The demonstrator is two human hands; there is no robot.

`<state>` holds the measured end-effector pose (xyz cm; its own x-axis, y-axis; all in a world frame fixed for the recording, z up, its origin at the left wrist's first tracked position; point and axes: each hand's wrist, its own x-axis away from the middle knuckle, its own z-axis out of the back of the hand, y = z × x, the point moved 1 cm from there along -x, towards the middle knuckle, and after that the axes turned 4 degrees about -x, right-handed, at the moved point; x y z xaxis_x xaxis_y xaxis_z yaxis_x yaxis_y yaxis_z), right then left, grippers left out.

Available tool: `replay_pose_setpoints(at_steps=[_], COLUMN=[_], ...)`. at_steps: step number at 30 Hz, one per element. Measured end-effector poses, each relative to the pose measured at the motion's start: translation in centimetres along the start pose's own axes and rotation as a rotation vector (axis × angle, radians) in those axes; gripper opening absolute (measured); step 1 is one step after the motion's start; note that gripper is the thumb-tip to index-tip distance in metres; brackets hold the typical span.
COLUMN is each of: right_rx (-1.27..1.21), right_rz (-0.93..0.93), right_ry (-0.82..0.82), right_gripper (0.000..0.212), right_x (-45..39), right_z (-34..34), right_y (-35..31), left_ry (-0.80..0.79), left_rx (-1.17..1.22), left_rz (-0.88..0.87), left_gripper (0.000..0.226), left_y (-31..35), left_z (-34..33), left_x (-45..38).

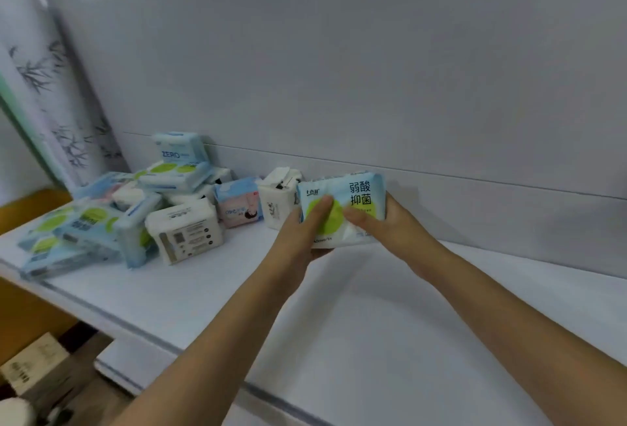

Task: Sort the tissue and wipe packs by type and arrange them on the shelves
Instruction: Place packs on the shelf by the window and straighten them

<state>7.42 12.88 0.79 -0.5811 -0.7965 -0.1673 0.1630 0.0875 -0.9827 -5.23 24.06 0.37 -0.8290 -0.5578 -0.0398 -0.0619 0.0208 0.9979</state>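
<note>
- The blue and green pack (342,208) is held above the white shelf (356,324), near the back panel (373,69), with its printed face toward the camera. It does not rest on the board.
- The left hand (302,232) grips the pack's left end, with the thumb across the green circle on the front and the other fingers behind, out of sight. The right hand (383,218) grips the right end, its thumb lying low on the front.
- In my judgement the step in hand is to set this pack down in its own place. To do it well, keep both ends held so the soft wrapper does not fold, lower it flat, and line its long edge with the back panel.
- It should go with packs of the same print. Similar blue and green packs (84,222) lie in the pile at the left, so a row for this type can start on the bare board to the right.
- Just left of the held pack stands a small white pack (276,201), and beside it a pink and blue pack (239,201); the hands should not knock them.
- The shelf holds an unsorted pile: a white pack with a code label (185,232) in front and a pack marked ZERO (178,149) on top at the back.
- Below the shelf edge, at the left, a cardboard box (34,368) shows; I cannot tell its contents.
</note>
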Motion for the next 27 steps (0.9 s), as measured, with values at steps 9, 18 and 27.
replay_pose_setpoints(at_steps=[9,18,27], right_rx=[-0.068,-0.161,-0.179], right_rz=[-0.015,-0.031,-0.172], right_ry=[-0.327,-0.772,-1.174], right_gripper=[0.048,0.036,0.052], right_x=[3.9,18.4,39.7], right_z=[-13.3,-37.9,-60.6], right_y=[-2.7,-6.1,-2.5], left_ry=[0.337,0.704,1.087], left_rx=[0.022,0.0,0.121], left_rz=[-0.038,0.002,0.155], left_gripper=[0.033,0.065,0.063], left_y=[1.8,1.7,-4.9], left_z=[9.1,24.2,32.8], left_x=[14.1,41.6,71.8])
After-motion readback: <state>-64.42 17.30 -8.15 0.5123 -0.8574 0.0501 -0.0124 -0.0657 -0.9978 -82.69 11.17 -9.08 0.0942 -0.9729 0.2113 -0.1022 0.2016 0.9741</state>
